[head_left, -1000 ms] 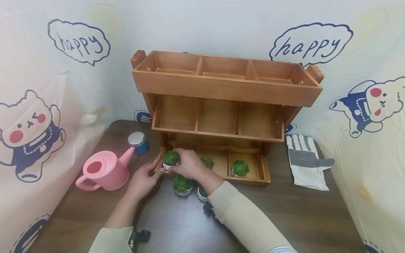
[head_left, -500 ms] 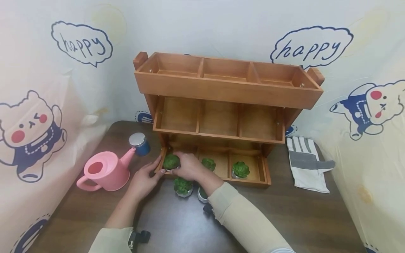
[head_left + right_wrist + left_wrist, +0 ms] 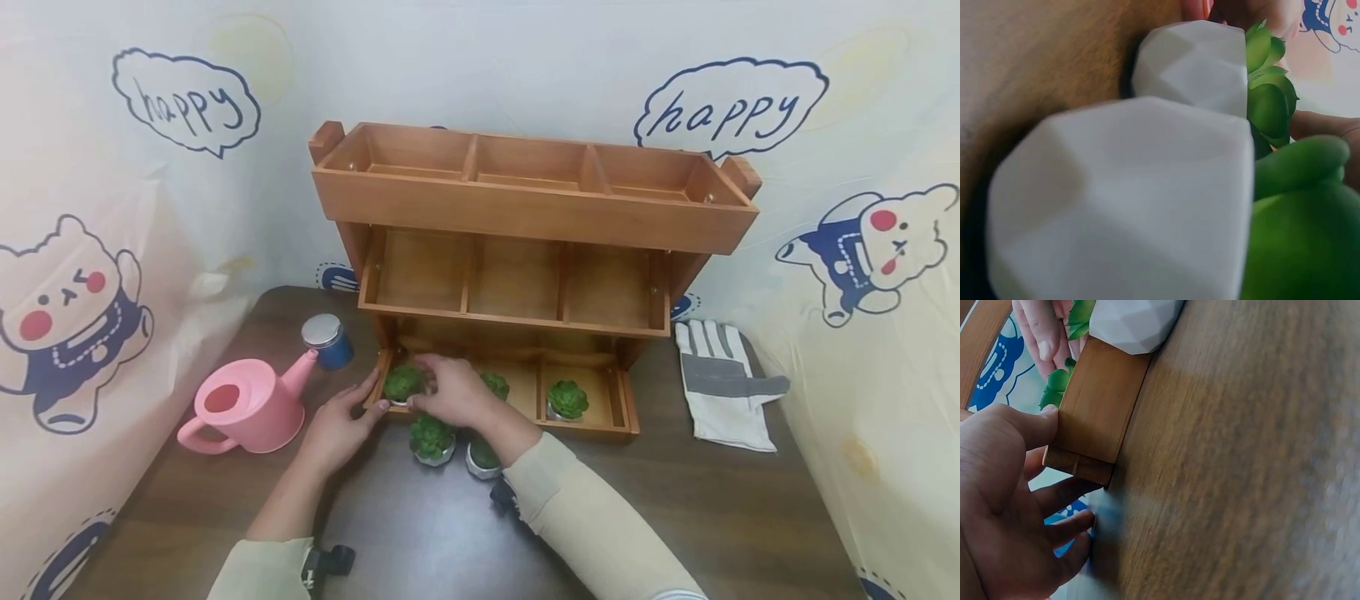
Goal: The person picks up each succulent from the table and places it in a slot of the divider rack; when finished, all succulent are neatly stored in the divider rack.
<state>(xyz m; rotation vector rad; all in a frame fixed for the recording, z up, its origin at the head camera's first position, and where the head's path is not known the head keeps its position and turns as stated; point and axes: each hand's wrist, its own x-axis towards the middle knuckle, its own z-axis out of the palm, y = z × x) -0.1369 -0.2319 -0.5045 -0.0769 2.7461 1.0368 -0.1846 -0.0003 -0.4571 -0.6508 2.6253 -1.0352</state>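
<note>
A potted green succulent (image 3: 403, 383) sits in the left compartment of the bottom tray of a wooden three-tier stand (image 3: 517, 204). My right hand (image 3: 457, 392) is at its right side, thumb and index finger spread beside the leaves; in the left wrist view its fingers (image 3: 1044, 331) look fairly straight. My left hand (image 3: 337, 425) grips the tray's left front corner, its thumb (image 3: 1041, 428) on the front board's edge and the other fingers round the side. Two more potted plants, a leafy succulent (image 3: 432, 437) and a rounder one (image 3: 483, 458), stand on the table before the tray.
Other succulents sit in the bottom tray's middle (image 3: 495, 386) and right (image 3: 567, 400) compartments. A pink watering can (image 3: 251, 404) and a blue jar with a silver lid (image 3: 327, 342) stand left. A grey-and-white glove (image 3: 727, 383) lies right. Printed cloth hangs behind.
The succulent has settled lower into the left compartment, its white pot now mostly behind the front board. My right fingers have loosened and shifted slightly right. My left hand stays at the corner.
</note>
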